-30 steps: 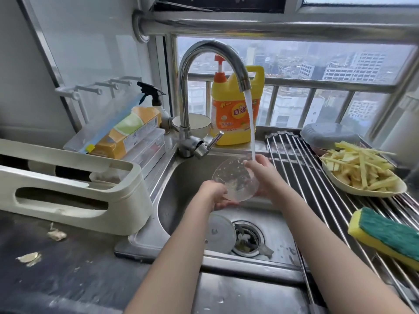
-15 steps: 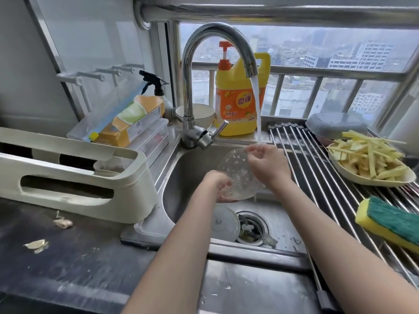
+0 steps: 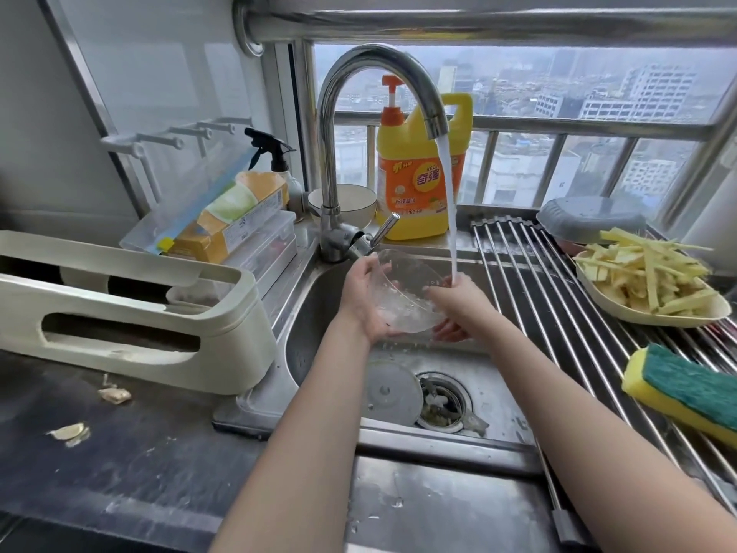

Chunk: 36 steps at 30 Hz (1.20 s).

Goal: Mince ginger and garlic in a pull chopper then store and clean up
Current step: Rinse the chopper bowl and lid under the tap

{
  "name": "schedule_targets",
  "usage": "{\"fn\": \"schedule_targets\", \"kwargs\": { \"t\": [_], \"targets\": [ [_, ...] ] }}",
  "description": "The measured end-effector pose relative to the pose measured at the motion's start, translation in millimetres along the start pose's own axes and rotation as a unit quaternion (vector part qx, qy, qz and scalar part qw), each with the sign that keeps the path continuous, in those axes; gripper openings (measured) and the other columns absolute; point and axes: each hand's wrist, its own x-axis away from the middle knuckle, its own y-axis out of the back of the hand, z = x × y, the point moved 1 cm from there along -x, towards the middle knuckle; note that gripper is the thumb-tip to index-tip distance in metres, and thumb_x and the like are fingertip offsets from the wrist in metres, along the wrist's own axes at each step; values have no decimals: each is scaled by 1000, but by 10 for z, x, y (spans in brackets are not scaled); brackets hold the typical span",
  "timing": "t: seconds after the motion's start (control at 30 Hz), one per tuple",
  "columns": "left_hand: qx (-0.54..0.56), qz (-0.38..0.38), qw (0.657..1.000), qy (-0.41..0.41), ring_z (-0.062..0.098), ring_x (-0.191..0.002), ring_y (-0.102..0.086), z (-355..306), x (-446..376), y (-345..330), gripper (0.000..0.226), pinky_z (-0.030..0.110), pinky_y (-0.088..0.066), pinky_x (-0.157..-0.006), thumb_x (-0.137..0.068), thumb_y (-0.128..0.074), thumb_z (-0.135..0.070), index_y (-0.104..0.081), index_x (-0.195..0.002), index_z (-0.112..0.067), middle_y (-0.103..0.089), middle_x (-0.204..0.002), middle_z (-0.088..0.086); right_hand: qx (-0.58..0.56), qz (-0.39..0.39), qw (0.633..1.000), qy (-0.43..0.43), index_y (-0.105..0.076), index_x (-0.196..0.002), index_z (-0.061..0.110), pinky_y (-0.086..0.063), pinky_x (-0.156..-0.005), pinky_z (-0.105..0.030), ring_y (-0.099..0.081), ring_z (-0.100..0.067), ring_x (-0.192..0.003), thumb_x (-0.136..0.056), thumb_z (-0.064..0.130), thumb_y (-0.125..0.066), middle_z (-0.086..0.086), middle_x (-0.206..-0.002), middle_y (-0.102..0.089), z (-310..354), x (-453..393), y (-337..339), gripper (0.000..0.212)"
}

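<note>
While the tap stream (image 3: 448, 217) lands on the right hand (image 3: 458, 303) | clear chopper bowl (image 3: 402, 291) tilted over the sink (image 3: 315, 313), mouth up-right | left hand (image 3: 361, 303) cups its near wall; right hand grips the far rim | stream misses the bowl's mouth, just right.

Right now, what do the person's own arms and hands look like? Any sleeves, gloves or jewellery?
Both forearms are bare all the way to the bottom edge of the picture: no sleeves in view. The left hand and right hand wear no gloves, and no watch, bracelet or ring shows on either. Water from the tap is running over the right hand, so it looks wet.
</note>
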Motion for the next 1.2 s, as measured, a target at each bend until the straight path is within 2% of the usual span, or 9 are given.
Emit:
{"fn": "schedule_targets", "kwargs": {
  "t": [0.13,0.3,0.4,0.57,0.7,0.8,1.0,1.1,1.2],
  "targets": [
    [-63,29,997,-41,28,-98,-54,-12,57,-79,32,42,-42,-88,-94,-44,-46,-59,-106,-21,-57,-102,8,26,-94,991,95,-53,-101,14,-51,-49,-26,-63,-23,-77,-91,13,-56,-6,-97,-62,-6,-18,6,10],
    [-194,-25,981,11,39,-110,-58,107,17,-86,69,50,-54,-81,-88,-64,-37,-28,-146,-27,-43,-135,9,-34,-195,973,120,-36,-140,17,-42,-37,-20,-55,-15,-59,-86,-8,-36,-6,-102,-57,25,-29,61,60],
    [-213,-103,971,27,27,-63,-69,161,-75,-16,56,32,-59,-51,-95,-37,10,-29,-143,-17,-51,-128,24,52,-194,961,190,-34,-133,32,-58,-58,-40,-64,-23,-69,-82,17,-47,-8,-102,-63,71,-7,0,55],
    [-260,-198,945,27,11,-26,-50,152,-105,82,23,13,-35,-29,-103,-33,-15,-46,-122,-11,-65,-66,18,-38,-70,988,129,-18,-147,31,-42,-101,-56,-39,-35,-133,-80,72,-48,-12,-147,-34,119,-2,-82,84],
    [-304,-237,921,-50,15,-53,-62,107,-123,123,35,26,-55,-53,-100,-42,-39,-60,-104,-9,-63,-73,8,-271,55,961,-11,-36,-127,24,-57,-65,-52,-51,-41,-110,-92,44,-46,-8,-130,-38,94,-8,7,41],
    [-207,-130,970,-18,27,-94,-65,68,-101,93,28,47,-57,-81,-94,-56,-31,-57,-119,-18,-60,-111,8,-335,92,936,-63,-39,-126,18,-57,-64,-51,-53,-44,-106,-87,12,-43,-20,-131,-39,84,-11,45,39],
    [-209,-109,960,-152,21,-129,-46,14,-52,27,82,32,-53,-83,-73,-27,29,-49,-137,-18,-48,-142,7,-35,59,996,-64,-44,-123,-1,-56,-45,-32,-67,-27,-56,-97,8,-46,-20,-80,-66,12,51,6,27],
    [-182,-173,956,-155,22,-119,-54,26,-74,72,67,37,-54,-86,-82,-32,24,-53,-132,-17,-52,-136,6,-68,-48,996,31,-43,-125,2,-49,-39,-25,-59,-17,-48,-100,14,-40,-9,-85,-60,74,69,-17,28],
    [-239,-158,958,27,27,-73,-68,97,-51,48,42,32,-59,-55,-93,-43,11,-46,-131,-5,-55,-123,20,109,-205,964,127,-51,-122,19,-50,-59,-33,-60,-23,-72,-96,26,-38,2,-93,-56,161,145,47,30]
  ]
}}
